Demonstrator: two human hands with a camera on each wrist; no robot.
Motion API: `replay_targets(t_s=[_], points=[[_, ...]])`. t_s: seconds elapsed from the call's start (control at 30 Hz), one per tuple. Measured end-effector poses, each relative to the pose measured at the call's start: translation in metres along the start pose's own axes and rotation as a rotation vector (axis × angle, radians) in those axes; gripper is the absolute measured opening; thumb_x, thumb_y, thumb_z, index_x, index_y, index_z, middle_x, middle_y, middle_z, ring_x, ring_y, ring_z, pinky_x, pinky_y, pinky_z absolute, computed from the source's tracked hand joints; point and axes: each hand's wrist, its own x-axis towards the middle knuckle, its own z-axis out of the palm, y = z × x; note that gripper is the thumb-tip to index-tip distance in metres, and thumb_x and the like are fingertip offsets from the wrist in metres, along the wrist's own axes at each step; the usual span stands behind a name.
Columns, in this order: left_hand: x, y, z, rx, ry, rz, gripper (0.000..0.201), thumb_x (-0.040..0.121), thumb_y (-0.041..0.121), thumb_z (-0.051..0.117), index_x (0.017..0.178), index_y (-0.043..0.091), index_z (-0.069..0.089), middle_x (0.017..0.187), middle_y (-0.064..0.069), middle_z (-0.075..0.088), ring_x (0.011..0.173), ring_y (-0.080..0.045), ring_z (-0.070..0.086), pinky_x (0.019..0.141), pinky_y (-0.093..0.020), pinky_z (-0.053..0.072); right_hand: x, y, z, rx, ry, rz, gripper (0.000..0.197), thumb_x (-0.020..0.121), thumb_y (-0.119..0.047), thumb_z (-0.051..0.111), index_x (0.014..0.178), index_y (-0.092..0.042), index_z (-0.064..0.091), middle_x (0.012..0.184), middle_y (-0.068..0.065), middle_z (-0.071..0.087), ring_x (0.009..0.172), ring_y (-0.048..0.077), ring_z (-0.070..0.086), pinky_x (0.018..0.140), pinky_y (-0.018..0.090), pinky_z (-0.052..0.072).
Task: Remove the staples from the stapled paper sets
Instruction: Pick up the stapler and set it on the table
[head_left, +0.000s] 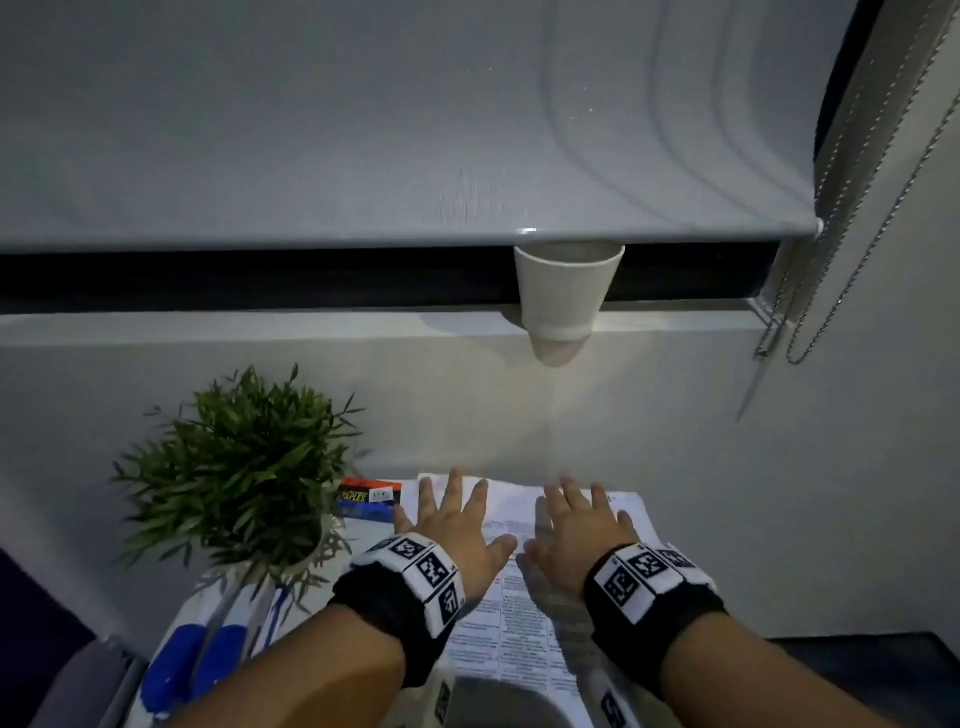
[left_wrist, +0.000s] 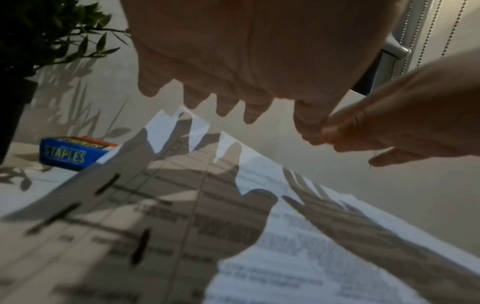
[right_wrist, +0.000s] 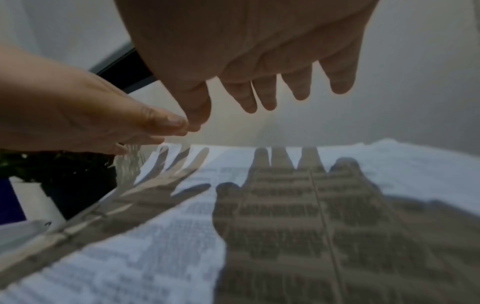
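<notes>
1. The left hand (head_left: 454, 525) hovers palm down above the printed paper set (head_left: 511, 613), fingers straight and spread, holding nothing; the left wrist view shows its shadow cast on the sheets below, so it is apart from the paper.
2. The right hand (head_left: 584, 525) hovers beside it, also flat and spread with nothing in its grasp, above the right part of the same pages. The two thumbs nearly meet (whether they touch is not clear).
3. The paper set lies flat on the white table (head_left: 519, 447) directly under both hands, covered in printed text and ruled lines. In the left wrist view, dark staple-like marks (left_wrist: 107, 184) sit along its left margin, though blur makes them hard to read.
4. A blue box labelled STAPLES (left_wrist: 74, 153) rests on the table just left of the paper's far corner.
5. A potted green plant (head_left: 244, 462) stands to the left of the box.
6. A white paper cup (head_left: 566, 291) stands on the sill under the lowered roller blind (head_left: 363, 130), well beyond the hands.
</notes>
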Motion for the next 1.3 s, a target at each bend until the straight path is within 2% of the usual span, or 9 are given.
replay_targets(t_s=[0.1,0.23,0.33,0.4,0.5,0.6,1.07,1.2,1.3], points=[[-0.001,-0.008,0.015,0.131,-0.078,0.023,0.078,0.088,0.064,0.032,0.15,0.027,0.001,0.157,-0.002,-0.013,0.144,-0.029,-0.008,0.114,-0.054,0.003,-0.005,-0.001,0.025,-0.054,-0.065,-0.009,0.074,0.088,-0.054,0.043,0.148,-0.02,0.016,0.157,0.002,0.012,0.143,0.031,0.013,0.112,0.05,0.021],[-0.02,-0.01,0.028,0.199,-0.11,0.1,0.074,0.082,0.066,0.04,0.141,0.024,0.027,0.155,-0.003,0.014,0.139,-0.029,0.02,0.106,-0.048,0.026,-0.015,-0.001,0.039,-0.015,-0.132,-0.05,0.054,0.078,-0.055,0.047,0.121,-0.024,0.046,0.128,0.002,0.044,0.121,0.029,0.045,0.099,0.049,0.041],[-0.038,-0.011,0.035,0.245,-0.045,0.13,0.068,0.079,0.063,0.051,0.13,0.019,0.041,0.139,-0.007,0.035,0.125,-0.03,0.036,0.094,-0.042,0.037,-0.022,0.001,0.043,-0.053,-0.079,-0.078,0.031,0.07,-0.053,0.053,0.091,-0.031,0.048,0.099,-0.005,0.049,0.101,0.024,0.055,0.089,0.044,0.047],[-0.048,-0.014,0.043,0.252,-0.032,0.149,0.072,0.079,0.06,0.056,0.135,0.019,0.037,0.141,-0.008,0.032,0.127,-0.031,0.035,0.098,-0.041,0.036,-0.028,-0.002,0.05,-0.076,-0.093,-0.09,0.035,0.066,-0.054,0.057,0.093,-0.032,0.051,0.094,-0.005,0.047,0.095,0.025,0.055,0.086,0.044,0.049],[-0.056,-0.021,0.054,0.263,-0.022,0.173,0.076,0.084,0.057,0.053,0.143,0.016,0.027,0.147,-0.01,0.024,0.133,-0.033,0.027,0.106,-0.042,0.028,-0.035,-0.007,0.059,-0.098,-0.127,-0.09,0.051,0.072,-0.055,0.062,0.117,-0.034,0.049,0.105,0.001,0.045,0.109,0.032,0.051,0.092,0.048,0.045],[-0.054,-0.028,0.064,0.274,-0.049,0.13,0.085,0.086,0.059,0.049,0.149,0.016,0.012,0.157,-0.011,0.003,0.141,-0.036,0.011,0.113,-0.045,0.021,-0.04,-0.007,0.063,-0.117,-0.152,-0.076,0.069,0.079,-0.059,0.06,0.138,-0.036,0.033,0.139,0.007,0.036,0.128,0.038,0.037,0.104,0.052,0.036],[-0.047,-0.033,0.076,0.245,-0.059,0.116,0.083,0.089,0.057,0.046,0.15,0.015,0.008,0.158,-0.011,-0.003,0.143,-0.036,0.003,0.115,-0.049,0.016,-0.038,-0.006,0.061,-0.18,-0.204,-0.099,0.072,0.088,-0.056,0.053,0.147,-0.029,0.022,0.153,0.009,0.024,0.134,0.037,0.034,0.109,0.051,0.031],[-0.05,-0.033,0.067,0.26,-0.044,0.138,0.078,0.087,0.06,0.048,0.145,0.013,0.025,0.154,-0.011,0.015,0.138,-0.032,0.024,0.109,-0.045,0.03,-0.036,-0.004,0.064,-0.183,-0.184,-0.105,0.072,0.089,-0.055,0.053,0.148,-0.029,0.022,0.155,0.009,0.021,0.136,0.036,0.032,0.11,0.049,0.03],[-0.052,-0.038,0.053,0.22,0.04,0.058,0.072,0.077,0.063,0.06,0.125,0.01,0.05,0.129,-0.01,0.043,0.112,-0.026,0.052,0.087,-0.033,0.045,-0.036,-0.003,0.064,-0.178,-0.177,-0.107,0.076,0.089,-0.056,0.053,0.15,-0.033,0.016,0.159,0.007,0.008,0.14,0.034,0.026,0.112,0.046,0.028]])
